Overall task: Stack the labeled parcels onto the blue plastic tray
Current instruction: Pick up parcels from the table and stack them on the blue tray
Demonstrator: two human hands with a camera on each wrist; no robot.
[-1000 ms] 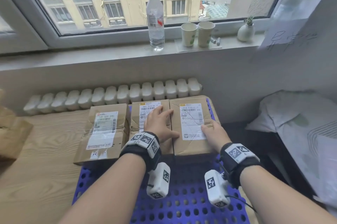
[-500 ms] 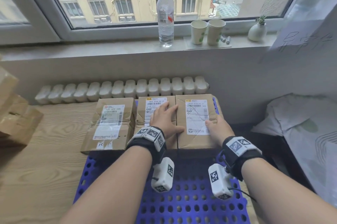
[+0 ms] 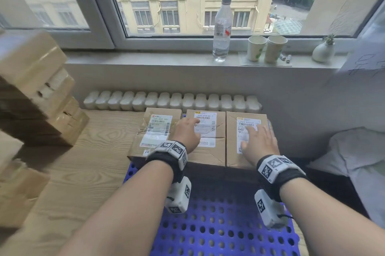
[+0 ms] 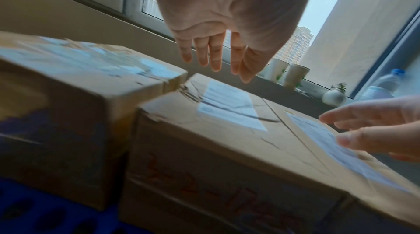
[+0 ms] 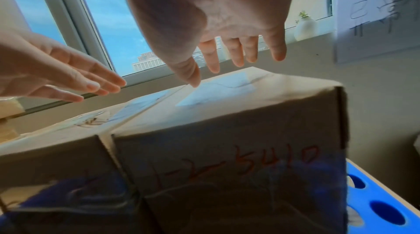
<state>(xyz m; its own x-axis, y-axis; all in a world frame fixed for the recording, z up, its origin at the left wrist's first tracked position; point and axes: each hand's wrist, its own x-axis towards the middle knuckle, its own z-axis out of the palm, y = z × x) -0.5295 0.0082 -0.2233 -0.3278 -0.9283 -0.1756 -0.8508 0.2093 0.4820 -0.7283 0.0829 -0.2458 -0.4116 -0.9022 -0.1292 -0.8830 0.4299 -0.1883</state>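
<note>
Fingers (image 4: pixel 216 54) of both hands straight, holding nothing, just above parcels (image 3: pixel 205 141) on tray (image 3: pixel 218 230).

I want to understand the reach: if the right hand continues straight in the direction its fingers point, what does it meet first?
The right hand hovers open over the right parcel, fingers pointing toward the window and slightly down. Going straight on, it would probably touch that parcel's top label first; past the parcel stands the wall. Depth is uncertain.
</note>
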